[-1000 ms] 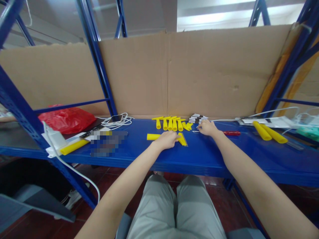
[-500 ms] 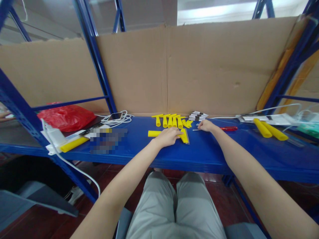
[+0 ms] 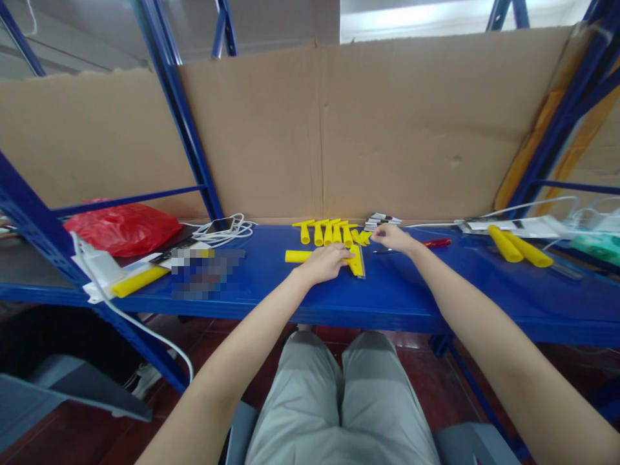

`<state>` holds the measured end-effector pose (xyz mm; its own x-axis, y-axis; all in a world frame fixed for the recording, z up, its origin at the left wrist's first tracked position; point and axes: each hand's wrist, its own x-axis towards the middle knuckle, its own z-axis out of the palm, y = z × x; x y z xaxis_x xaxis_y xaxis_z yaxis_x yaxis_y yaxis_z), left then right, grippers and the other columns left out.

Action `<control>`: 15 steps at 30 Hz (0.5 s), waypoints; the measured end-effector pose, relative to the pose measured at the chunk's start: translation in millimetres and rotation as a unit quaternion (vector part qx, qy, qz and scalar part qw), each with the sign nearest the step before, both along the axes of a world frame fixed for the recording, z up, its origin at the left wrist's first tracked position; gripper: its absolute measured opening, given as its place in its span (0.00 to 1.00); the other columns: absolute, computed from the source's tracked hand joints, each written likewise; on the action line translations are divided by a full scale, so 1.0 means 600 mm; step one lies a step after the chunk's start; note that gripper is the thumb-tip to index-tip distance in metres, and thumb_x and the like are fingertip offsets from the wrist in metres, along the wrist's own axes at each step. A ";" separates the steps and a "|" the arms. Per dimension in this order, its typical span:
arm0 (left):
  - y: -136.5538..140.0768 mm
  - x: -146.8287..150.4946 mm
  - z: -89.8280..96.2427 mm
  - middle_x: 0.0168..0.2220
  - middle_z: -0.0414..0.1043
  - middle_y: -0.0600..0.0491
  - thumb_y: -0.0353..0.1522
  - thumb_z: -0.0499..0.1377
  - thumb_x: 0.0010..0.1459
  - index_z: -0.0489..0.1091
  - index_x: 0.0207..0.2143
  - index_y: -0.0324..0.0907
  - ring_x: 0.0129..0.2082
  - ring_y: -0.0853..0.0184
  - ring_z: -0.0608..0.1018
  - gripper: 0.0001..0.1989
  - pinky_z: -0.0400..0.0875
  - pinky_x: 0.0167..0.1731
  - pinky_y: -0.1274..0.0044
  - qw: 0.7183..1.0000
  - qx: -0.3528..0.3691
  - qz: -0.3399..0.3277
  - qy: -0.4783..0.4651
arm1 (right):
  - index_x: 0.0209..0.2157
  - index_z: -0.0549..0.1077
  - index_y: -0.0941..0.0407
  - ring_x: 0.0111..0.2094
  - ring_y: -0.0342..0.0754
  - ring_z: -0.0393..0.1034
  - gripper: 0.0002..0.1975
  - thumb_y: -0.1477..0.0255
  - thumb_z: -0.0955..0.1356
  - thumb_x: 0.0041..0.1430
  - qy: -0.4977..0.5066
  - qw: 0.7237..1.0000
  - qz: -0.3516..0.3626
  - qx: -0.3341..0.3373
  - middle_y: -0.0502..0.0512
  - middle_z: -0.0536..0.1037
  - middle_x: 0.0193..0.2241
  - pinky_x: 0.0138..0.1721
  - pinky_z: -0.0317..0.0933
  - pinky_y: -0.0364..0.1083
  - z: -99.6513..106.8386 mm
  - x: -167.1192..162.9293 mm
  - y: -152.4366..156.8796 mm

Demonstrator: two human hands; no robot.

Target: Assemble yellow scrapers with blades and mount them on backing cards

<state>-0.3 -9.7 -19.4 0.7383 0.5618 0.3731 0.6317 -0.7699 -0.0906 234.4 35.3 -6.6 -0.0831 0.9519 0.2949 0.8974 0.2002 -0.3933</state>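
My left hand (image 3: 329, 263) is wrapped round a yellow scraper (image 3: 357, 261), which lies flat on the blue bench. Its round handle sticks out left of my hand, and its wide head with a metal blade edge points right. My right hand (image 3: 393, 237) has its fingertips pinched together just right of the small yellow pieces (image 3: 361, 237); whatever is in them is too small to make out. Below and right of it lies a screwdriver with a red handle (image 3: 437, 243), its thin shaft pointing left. Several more yellow scraper handles (image 3: 328, 232) stand in a row behind my left hand.
Black-and-white packets (image 3: 382, 220) are stacked by the cardboard wall (image 3: 411, 129). Two yellow tubes (image 3: 520, 247) lie at right. On the left are a red plastic bag (image 3: 123, 226), white cables (image 3: 232, 227), a power strip (image 3: 104, 265) and another yellow tube (image 3: 140, 281). Blue posts frame the bench.
My right hand has shifted slightly left, closer to the small yellow pieces. My left hand stays on the scraper. The whole view has moved a little.
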 end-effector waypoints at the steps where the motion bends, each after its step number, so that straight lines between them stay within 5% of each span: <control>1: 0.000 0.000 0.000 0.47 0.72 0.47 0.28 0.54 0.61 0.72 0.49 0.41 0.50 0.62 0.73 0.15 0.68 0.48 0.72 1.000 0.002 -0.001 -0.002 | 0.29 0.76 0.59 0.33 0.46 0.71 0.08 0.75 0.65 0.52 0.030 0.999 0.041 -0.003 0.55 0.78 0.30 0.38 0.64 0.43 0.002 -0.008 -0.005; 6: -0.002 0.000 0.000 0.44 0.72 0.48 0.28 0.54 0.60 0.72 0.49 0.43 0.48 0.62 0.73 0.15 0.68 0.46 0.73 1.000 0.007 -0.006 -0.002 | 0.25 0.74 0.57 0.33 0.45 0.68 0.03 0.74 0.67 0.47 0.118 0.976 0.184 -0.002 0.50 0.76 0.27 0.38 0.63 0.44 0.005 -0.041 -0.025; 15: -0.005 0.002 0.000 0.44 0.71 0.48 0.28 0.54 0.61 0.71 0.49 0.43 0.48 0.62 0.73 0.15 0.68 0.45 0.73 1.000 0.007 -0.006 -0.001 | 0.22 0.73 0.57 0.35 0.47 0.68 0.03 0.77 0.67 0.45 0.114 0.977 0.178 -0.010 0.51 0.74 0.28 0.43 0.60 0.46 0.010 -0.056 -0.041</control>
